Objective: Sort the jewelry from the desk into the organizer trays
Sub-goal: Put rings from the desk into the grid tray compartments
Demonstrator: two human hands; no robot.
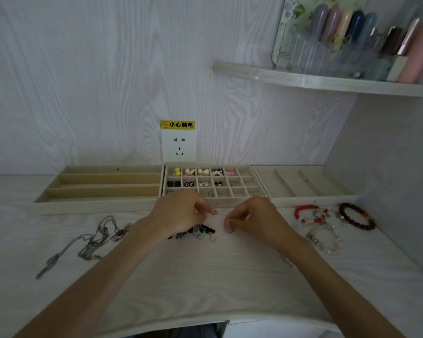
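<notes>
Three beige organizer trays stand against the wall: a long-slot tray [103,185], a small-grid tray [250,182] holding several earrings, and a slanted-divider tray [303,184]. My left hand [181,211] pinches a tiny earring [214,212] just in front of the grid tray. My right hand [254,215] pinches a small silver hoop [228,230] that hangs just above the desk. Between the hands lies a pile of dark earrings [195,231]. Silver necklaces [93,242] lie at the left, and beaded bracelets [325,224] lie at the right.
A wall socket [179,146] with a yellow warning label sits above the grid tray. A shelf [322,81] with bottles and a clear holder hangs at the upper right. A side wall closes the desk on the right. The desk's front edge runs near the bottom.
</notes>
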